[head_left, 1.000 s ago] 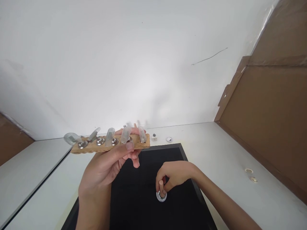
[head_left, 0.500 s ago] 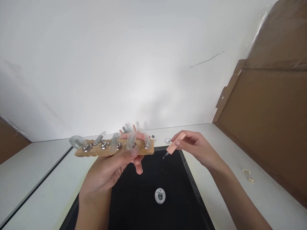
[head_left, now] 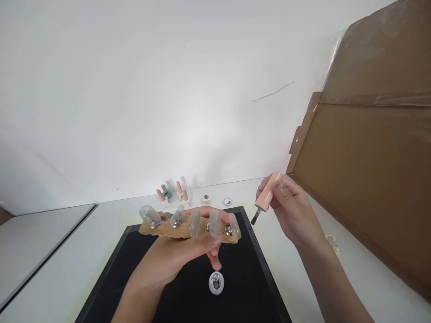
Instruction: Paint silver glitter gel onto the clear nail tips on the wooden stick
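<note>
My left hand [head_left: 183, 255] is closed around a scalloped, wood-coloured strip [head_left: 183, 227]. Along the strip several clear false nails [head_left: 195, 223] stand on round silver studs. My right hand [head_left: 289, 202] pinches the pink cap [head_left: 268, 192] of a nail polish brush, whose dark bristles [head_left: 255, 217] point down to the left. The bristles are apart from the nails, to the right of the strip. Below my left fingers, a small round pot with a silvery inside [head_left: 216, 283] sits on the black mat.
Several nail polish bottles [head_left: 180, 193] stand near the white wall, beside a small capless bottle [head_left: 206, 198] and a round white lid [head_left: 227, 202]. The black mat [head_left: 242, 278] covers the middle of the table. Cardboard [head_left: 370, 157] rises on the right, with two cream rings [head_left: 332, 237] near it.
In the picture, the strip in my left hand has shifted right and down. My right hand has moved right with the brush, which now points more steeply downward. The view has shifted too.
</note>
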Motion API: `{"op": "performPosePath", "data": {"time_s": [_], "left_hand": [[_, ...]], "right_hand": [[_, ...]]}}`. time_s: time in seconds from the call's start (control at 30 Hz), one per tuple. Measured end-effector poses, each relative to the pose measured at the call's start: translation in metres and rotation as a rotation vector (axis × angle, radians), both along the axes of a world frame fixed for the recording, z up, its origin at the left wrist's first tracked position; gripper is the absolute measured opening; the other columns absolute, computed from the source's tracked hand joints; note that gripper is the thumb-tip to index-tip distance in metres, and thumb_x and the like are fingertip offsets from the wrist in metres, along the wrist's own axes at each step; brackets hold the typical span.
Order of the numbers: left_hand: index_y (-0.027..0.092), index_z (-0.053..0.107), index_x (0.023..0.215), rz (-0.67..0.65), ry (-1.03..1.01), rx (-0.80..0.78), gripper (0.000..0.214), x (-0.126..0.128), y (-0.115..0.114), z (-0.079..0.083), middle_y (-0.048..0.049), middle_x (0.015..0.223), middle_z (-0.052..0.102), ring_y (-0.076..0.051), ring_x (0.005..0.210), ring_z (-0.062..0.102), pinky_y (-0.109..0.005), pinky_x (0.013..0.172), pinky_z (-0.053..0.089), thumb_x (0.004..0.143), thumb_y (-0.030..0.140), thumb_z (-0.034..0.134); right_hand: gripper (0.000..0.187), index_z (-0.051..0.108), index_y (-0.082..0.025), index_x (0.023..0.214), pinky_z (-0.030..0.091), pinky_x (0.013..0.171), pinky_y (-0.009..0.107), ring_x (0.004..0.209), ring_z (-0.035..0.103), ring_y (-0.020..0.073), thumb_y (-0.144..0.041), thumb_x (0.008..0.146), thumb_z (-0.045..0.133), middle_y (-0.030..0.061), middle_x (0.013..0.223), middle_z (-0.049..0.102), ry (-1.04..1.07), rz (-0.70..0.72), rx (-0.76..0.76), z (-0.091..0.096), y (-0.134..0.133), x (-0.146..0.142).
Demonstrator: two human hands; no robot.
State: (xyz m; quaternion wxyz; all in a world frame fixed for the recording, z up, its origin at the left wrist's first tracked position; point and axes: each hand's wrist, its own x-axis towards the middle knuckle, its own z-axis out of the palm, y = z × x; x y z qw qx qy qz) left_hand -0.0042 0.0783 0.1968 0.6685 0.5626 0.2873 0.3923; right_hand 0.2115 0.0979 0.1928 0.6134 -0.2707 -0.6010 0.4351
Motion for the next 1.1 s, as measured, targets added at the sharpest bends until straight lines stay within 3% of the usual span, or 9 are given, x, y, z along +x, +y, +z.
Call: {"op": "performPosePath", "data": {"time_s": [0.2, 0.47, 0.9, 1.1], "left_hand": [[0.018, 0.072, 0.091, -0.059, 0.003, -0.053, 0.021, 0.004, 0.001, -0.007, -0.0016, 0.069, 0.059, -0.01, 0.057, 0.054, -0.021, 0.049, 0.055, 0.075, 0.031, 0.073], [0.018, 0.072, 0.092, -0.108, 0.032, -0.069, 0.023, 0.006, 0.0, -0.007, 0.0001, 0.063, 0.058, -0.009, 0.055, 0.054, -0.021, 0.051, 0.056, 0.075, 0.033, 0.073], [0.018, 0.072, 0.091, -0.123, 0.055, -0.105, 0.026, 0.007, 0.0, -0.007, 0.0003, 0.063, 0.058, -0.01, 0.055, 0.053, -0.021, 0.05, 0.054, 0.073, 0.037, 0.074], [0.019, 0.071, 0.092, -0.12, 0.079, -0.102, 0.025, 0.006, -0.001, -0.008, 0.001, 0.063, 0.057, -0.011, 0.056, 0.054, -0.023, 0.051, 0.054, 0.074, 0.036, 0.073]], "right_hand": [[0.03, 0.063, -0.019, 0.07, 0.042, 0.054, 0.019, 0.055, 0.051, 0.0077, -0.041, 0.089, 0.058, -0.0027, 0.061, 0.057, 0.075, -0.06, -0.043, 0.003, -0.004, -0.002], [0.022, 0.066, -0.021, 0.074, 0.044, 0.048, 0.02, 0.05, 0.053, 0.0083, -0.037, 0.088, 0.06, -0.0032, 0.058, 0.058, 0.137, -0.107, 0.054, 0.003, -0.019, -0.007], [0.018, 0.069, -0.023, 0.074, 0.048, 0.044, 0.025, 0.049, 0.057, 0.0107, -0.035, 0.086, 0.064, 0.0009, 0.072, 0.065, 0.054, -0.088, 0.143, -0.001, -0.021, -0.012], [0.018, 0.069, -0.023, 0.074, 0.046, 0.041, 0.023, 0.048, 0.056, 0.0101, -0.035, 0.086, 0.063, -0.0005, 0.068, 0.063, 0.046, -0.048, 0.15, -0.002, -0.021, -0.011]]}}
